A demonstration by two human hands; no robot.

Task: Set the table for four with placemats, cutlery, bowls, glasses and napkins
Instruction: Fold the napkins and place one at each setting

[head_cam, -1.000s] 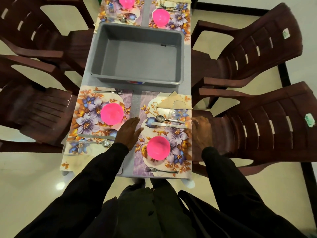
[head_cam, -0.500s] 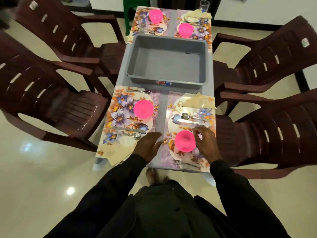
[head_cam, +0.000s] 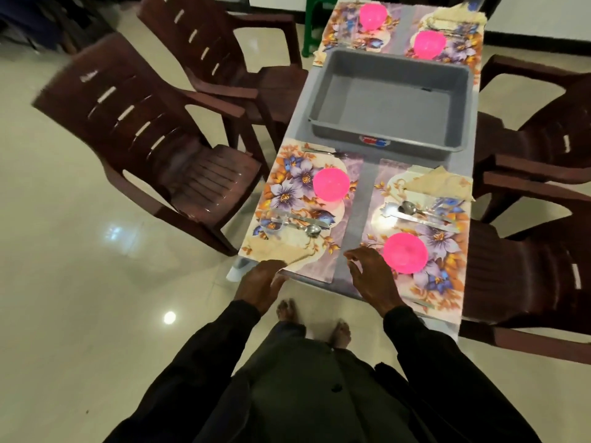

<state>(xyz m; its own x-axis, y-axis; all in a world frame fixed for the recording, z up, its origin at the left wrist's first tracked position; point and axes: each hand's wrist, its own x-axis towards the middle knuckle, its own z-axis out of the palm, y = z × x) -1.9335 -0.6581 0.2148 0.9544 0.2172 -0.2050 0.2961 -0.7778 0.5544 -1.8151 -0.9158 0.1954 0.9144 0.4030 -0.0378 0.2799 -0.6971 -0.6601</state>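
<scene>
Pink bowl (head_cam: pixel 405 252) beside right hand (head_cam: pixel 372 281), floral placemat (head_cam: pixel 443 239)

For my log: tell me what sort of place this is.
Probably a home dining area: a table laid with floral placemats and pink bowls, dark plastic armchairs set around it, and a glossy tiled floor.

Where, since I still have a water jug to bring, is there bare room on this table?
The empty grey plastic tub in the middle is the largest free spot. A narrow bare strip of grey table runs between the near-left floral placemat and the near-right floral placemat. Both are crowded, each with a pink bowl, metal cutlery and a beige napkin.
</scene>
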